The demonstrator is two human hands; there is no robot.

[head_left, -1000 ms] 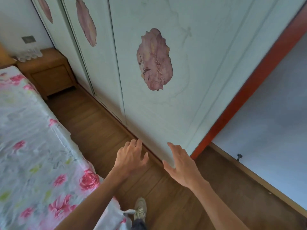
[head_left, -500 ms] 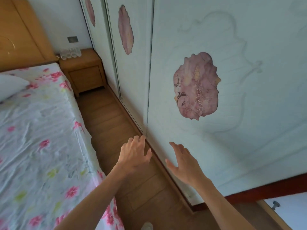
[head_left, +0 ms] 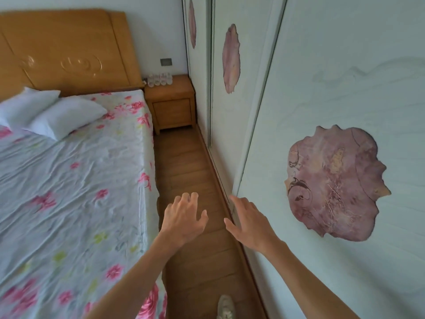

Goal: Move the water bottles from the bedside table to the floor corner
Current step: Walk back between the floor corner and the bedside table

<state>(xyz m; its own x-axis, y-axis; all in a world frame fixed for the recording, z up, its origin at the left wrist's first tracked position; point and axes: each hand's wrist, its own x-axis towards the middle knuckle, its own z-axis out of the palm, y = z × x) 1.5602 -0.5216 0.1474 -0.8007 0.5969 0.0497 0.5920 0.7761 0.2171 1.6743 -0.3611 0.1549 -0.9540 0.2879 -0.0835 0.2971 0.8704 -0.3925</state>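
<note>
Looking down the strip of wood floor [head_left: 188, 162] between the bed [head_left: 115, 146] and the wardrobe [head_left: 322, 100], I have both hands raised in front of me over the boards. The left hand [head_left: 184, 217] shows its back to the camera, fingers spread and bent loosely at the knuckles, thumb out to the side, and it grips nothing. The right hand [head_left: 249, 223] is just beside it, close to the foot of the wardrobe door, fingers stretched forward and nearly straight, thumb pointing toward the left hand, and it too holds nothing. The two hands are apart, with a gap of floor between the thumbs.

The bottles [head_left: 159, 78] stand in a tight row at the back of the bedside table [head_left: 171, 97], far ahead of my hands, against the wall under a grey wall plate [head_left: 166, 62]. They look clear; I cannot count them for certain from here. The table sits in the corner between the headboard [head_left: 69, 49] and the wardrobe, its drawer front facing me.

On the bed lies a flowered sheet [head_left: 69, 192], with two white pillows [head_left: 53, 111] near the headboard. The wardrobe doors carry pink shell-like patches [head_left: 333, 187]. At the bottom edge of my view the toe of a pale shoe [head_left: 225, 306] rests on the floor.
</note>
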